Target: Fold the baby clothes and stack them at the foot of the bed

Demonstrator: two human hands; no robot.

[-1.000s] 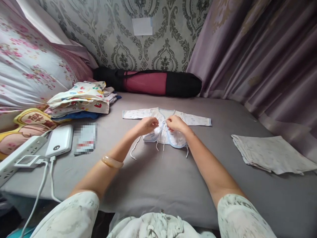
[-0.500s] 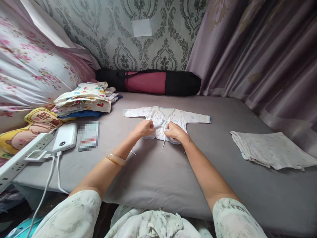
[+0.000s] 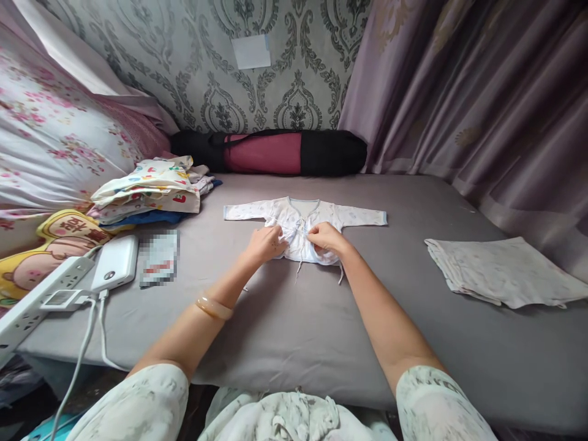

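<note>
A small white baby shirt (image 3: 281,211) with pale blue trim lies spread on the grey sheet, its sleeves stretched out to both sides. My left hand (image 3: 266,244) is closed on the left part of its front, fingers curled into the cloth. Opposite, my right hand (image 3: 328,237) pinches the right part of the front between thumb and fingertips. Thin white ties hang at the middle and from the lower right side. The hands cover much of the lower front, so exactly which bit of cloth or tie each pinches is hard to see.
A folded pale cloth (image 3: 505,269) lies at right. On the left are stacked clothes (image 3: 147,184), a white power bank (image 3: 114,263), a power strip (image 3: 46,300) with cables and a blurred packet (image 3: 158,257). A long black and red bag (image 3: 266,153) lies along the wall.
My right hand has turned and its fist has loosened into a fingertip pinch. The left hand stays closed at the shirt's front. The whole view has shifted slightly.
</note>
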